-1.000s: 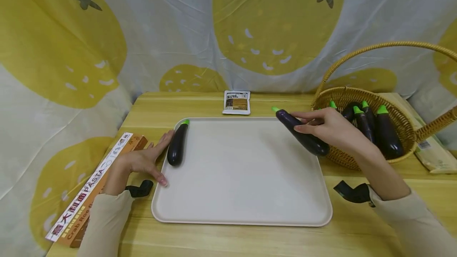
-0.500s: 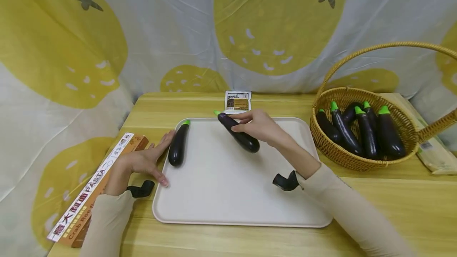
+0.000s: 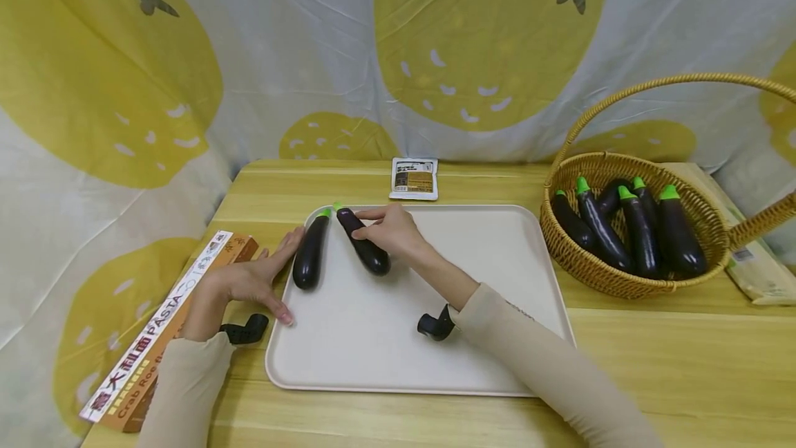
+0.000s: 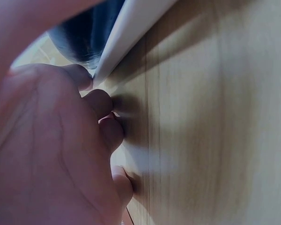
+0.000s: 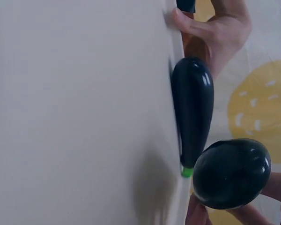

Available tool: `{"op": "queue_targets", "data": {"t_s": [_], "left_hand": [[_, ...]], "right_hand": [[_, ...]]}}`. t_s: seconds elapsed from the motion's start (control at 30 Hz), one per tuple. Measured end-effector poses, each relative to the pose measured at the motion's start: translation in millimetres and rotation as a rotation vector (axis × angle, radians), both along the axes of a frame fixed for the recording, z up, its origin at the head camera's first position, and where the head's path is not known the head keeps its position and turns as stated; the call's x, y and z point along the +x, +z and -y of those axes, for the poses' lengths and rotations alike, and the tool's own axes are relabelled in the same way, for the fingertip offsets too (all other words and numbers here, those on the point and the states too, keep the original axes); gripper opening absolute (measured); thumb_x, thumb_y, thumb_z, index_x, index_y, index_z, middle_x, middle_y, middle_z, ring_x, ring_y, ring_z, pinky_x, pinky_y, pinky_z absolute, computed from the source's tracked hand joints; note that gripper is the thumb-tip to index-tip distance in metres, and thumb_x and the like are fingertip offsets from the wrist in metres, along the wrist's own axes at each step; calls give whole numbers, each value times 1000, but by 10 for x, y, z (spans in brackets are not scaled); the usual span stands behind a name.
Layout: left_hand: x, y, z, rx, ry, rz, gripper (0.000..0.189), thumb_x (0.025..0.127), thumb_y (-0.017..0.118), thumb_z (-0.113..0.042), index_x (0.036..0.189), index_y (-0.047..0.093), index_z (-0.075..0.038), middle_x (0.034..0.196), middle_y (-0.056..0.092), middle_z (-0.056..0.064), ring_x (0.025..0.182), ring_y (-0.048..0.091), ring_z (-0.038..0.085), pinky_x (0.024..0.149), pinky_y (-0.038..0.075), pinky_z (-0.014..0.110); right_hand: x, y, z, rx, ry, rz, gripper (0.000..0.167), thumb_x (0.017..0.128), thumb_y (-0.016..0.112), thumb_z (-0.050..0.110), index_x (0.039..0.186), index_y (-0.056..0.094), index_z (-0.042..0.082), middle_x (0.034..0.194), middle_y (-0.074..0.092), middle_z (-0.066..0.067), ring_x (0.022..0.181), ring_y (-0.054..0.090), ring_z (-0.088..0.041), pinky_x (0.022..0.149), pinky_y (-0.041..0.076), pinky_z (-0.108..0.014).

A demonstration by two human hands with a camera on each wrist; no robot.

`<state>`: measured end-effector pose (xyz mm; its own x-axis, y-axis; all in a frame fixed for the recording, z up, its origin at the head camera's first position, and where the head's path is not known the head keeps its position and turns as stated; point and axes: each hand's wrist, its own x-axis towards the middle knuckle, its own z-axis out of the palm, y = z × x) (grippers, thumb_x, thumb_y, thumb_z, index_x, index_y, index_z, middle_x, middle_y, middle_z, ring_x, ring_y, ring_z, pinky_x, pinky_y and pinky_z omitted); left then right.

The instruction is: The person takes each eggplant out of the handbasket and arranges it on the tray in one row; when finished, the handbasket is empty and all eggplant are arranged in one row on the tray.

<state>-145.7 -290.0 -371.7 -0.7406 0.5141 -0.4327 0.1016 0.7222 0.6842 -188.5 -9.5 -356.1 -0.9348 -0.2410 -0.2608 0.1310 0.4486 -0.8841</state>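
In the head view my right hand [image 3: 396, 232] pinches a dark purple eggplant [image 3: 367, 249] with a green stem end, holding it over the back left of the white tray [image 3: 423, 323]. The right wrist view shows this eggplant [image 5: 232, 173] blunt end first, with a shadow on the tray. Another eggplant [image 3: 312, 252] lies along the tray's left side, its green tip toward the back. My left hand [image 3: 258, 278] rests at the tray's left edge, fingers spread, thumb over the rim; its fingertips [image 4: 111, 131] touch the wooden table in the left wrist view.
A wicker basket [image 3: 609, 285] with a tall handle and several eggplants stands right of the tray. Behind the tray lies a small sachet [image 3: 414, 180]. A pasta box [image 3: 155, 337] lies under the left forearm. A flat pale package [image 3: 759, 272] sits beyond the basket.
My right hand has carried the eggplant leftward from beside the basket across the tray, close to the eggplant lying there. The left hand has stayed in place.
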Motion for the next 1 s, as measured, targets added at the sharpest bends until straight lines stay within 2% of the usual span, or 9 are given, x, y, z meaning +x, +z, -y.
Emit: {"op": "queue_targets", "data": {"t_s": [0.2,0.3,0.43,0.57,0.67,0.73,0.8,0.97,1.0], "left_hand": [[-2,4,-6,21,-8,-1,159,60,100,-26,163,-20,-7,167,-25,29,155,-21,50,119,-15,75],[-2,8,-5,21,-11,-2,159,60,100,-24,163,-20,-7,167,-25,30,155,-21,51,119,-15,75],[8,11,-5,17,-9,-5,159,60,100,-24,163,-20,-7,167,-24,31,155,-21,51,119,-15,76],[18,8,11,2,-8,-12,159,60,99,-27,163,-20,-7,167,-25,30,155,-21,51,119,-15,76],[16,1,23,-2,-9,-13,159,60,100,-28,163,-20,-8,167,-25,29,155,-21,50,119,-15,75],[14,0,20,5,-9,-10,159,60,100,-28,163,-20,-8,167,-25,29,155,-21,50,119,-15,75],[10,-1,13,11,-9,-6,159,60,100,-27,163,-20,-8,167,-24,29,155,-21,50,119,-15,76],[8,2,5,4,-12,-9,158,60,100,-28,163,-19,-7,167,-24,30,155,-21,50,119,-15,76],[8,2,4,0,-12,-10,158,60,100,-28,163,-19,-7,167,-24,29,155,-21,50,119,-15,76]], "right_hand": [[-14,-107,178,-36,-50,26,39,83,81,16,123,78,18,130,73,-12,121,64,-26,96,52,-34],[-18,-134,227,-33,-66,34,40,83,82,16,123,78,17,136,70,-13,127,62,-28,98,54,-36],[-20,-142,268,-15,-79,39,43,84,83,18,127,76,17,139,68,-13,127,62,-28,94,55,-34],[-12,-129,302,39,-65,19,49,85,83,22,132,73,18,139,68,-12,115,66,-24,82,52,-27],[1,-113,326,68,-46,21,53,86,83,24,137,70,18,135,70,-13,87,69,-18,65,49,-21],[4,-111,342,78,-40,23,54,87,83,24,139,68,17,131,72,-14,75,64,-14,57,44,-18],[0,-115,358,79,-42,39,56,87,83,23,140,67,17,129,73,-15,66,64,-13,52,46,-18],[-14,-121,374,70,-37,77,59,88,82,24,144,63,18,135,69,-17,61,69,-16,52,59,-25],[-12,-119,371,67,-33,84,60,89,82,23,145,62,18,131,71,-18,59,69,-17,53,61,-27]]}}
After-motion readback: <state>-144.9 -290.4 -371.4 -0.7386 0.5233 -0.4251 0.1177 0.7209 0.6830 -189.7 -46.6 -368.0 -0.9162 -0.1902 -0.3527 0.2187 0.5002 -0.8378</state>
